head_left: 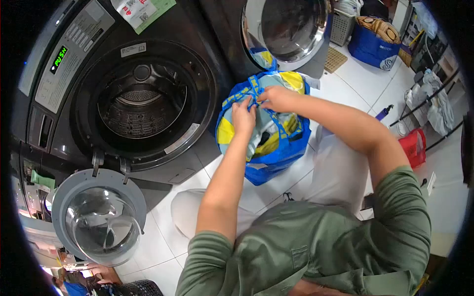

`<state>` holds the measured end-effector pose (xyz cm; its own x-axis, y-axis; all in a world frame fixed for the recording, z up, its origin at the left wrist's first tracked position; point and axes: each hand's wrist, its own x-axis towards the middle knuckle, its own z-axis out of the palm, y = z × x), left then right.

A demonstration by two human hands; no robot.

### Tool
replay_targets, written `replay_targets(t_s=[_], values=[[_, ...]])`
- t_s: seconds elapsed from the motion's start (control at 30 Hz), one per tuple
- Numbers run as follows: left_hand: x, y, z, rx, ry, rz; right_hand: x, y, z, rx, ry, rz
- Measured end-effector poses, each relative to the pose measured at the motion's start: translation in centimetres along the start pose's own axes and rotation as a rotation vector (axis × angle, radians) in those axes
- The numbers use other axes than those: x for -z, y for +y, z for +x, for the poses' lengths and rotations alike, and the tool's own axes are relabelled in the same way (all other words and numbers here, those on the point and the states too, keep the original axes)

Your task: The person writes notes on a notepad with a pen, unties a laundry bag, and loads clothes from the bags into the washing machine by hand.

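Left hand (244, 117) and right hand (277, 99) pinch the straps (255, 85) of the blue bag (271, 170), right of the open washer (200, 93).

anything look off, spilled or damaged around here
Nothing stands out. The black front-loading washing machine has its round glass door open, with no visible damage; pale cloth sits inside the bright blue bag; no spill shows on the white floor tiles.

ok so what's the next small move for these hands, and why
Probably ease the blue straps apart to widen the mouth of the bag. The left hand and right hand are both at the straps, which cross over the pale cloth inside, so parting them would likely make the cloth easier to reach.
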<state>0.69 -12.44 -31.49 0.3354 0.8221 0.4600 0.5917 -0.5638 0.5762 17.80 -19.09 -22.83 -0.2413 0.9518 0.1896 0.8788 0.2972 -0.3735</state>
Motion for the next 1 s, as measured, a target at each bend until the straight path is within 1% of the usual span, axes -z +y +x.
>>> replay_targets(t_s=[0.07,0.1,0.17,0.2,0.3,0.33,0.43,0.47,0.57,0.6,0.7,0.8,0.9,0.97,1.0], values=[[0.4,0.4,-0.1,-0.013,0.133,-0.077,-3.3,1.0,1.8,-0.007,0.085,-0.027],[0.6,0.6,-0.1,-0.013,0.206,-0.144,-4.0,1.9,2.4,-0.008,0.083,-0.009],[2.3,2.5,0.1,0.12,0.337,-0.357,-4.8,3.7,2.6,-0.018,0.069,0.026],[2.8,3.2,0.2,0.187,0.406,-0.469,-4.8,4.7,2.8,-0.108,0.092,0.187],[2.7,3.5,0.0,0.039,0.066,-0.499,-0.8,3.9,2.5,-0.535,-0.064,1.248],[2.4,4.3,0.2,-0.028,0.037,-0.487,0.0,3.7,2.7,-0.521,-0.052,1.322],[0.8,4.9,0.1,0.266,-0.049,-0.956,0.2,2.8,3.2,-0.489,-0.015,1.15],[0.9,5.0,0.4,0.295,-0.062,-1.001,-0.4,3.5,3.5,-0.506,-0.007,1.151],[0.9,5.2,1.2,0.388,0.011,-1.139,-0.3,3.3,3.3,-0.532,0.0,1.44],[1.1,5.2,1.3,0.391,-0.004,-1.131,-0.1,3.0,3.2,-0.52,-0.031,1.418],[1.2,5.0,1.4,0.357,-0.042,-1.115,0.6,2.7,3.3,-0.466,-0.03,1.298],[1.2,4.8,1.0,0.284,-0.086,-0.933,0.2,3.5,2.7,-0.546,-0.047,1.402],[0.7,4.3,0.7,0.257,-0.119,-0.977,-0.6,4.9,2.3,-0.562,-0.046,1.37],[1.2,4.3,1.0,0.25,-0.178,-0.96,1.3,2.1,1.9,-0.216,0.199,1.097],[1.4,4.3,1.0,0.25,-0.208,-0.95,1.6,1.6,1.7,-0.111,0.209,0.932]])
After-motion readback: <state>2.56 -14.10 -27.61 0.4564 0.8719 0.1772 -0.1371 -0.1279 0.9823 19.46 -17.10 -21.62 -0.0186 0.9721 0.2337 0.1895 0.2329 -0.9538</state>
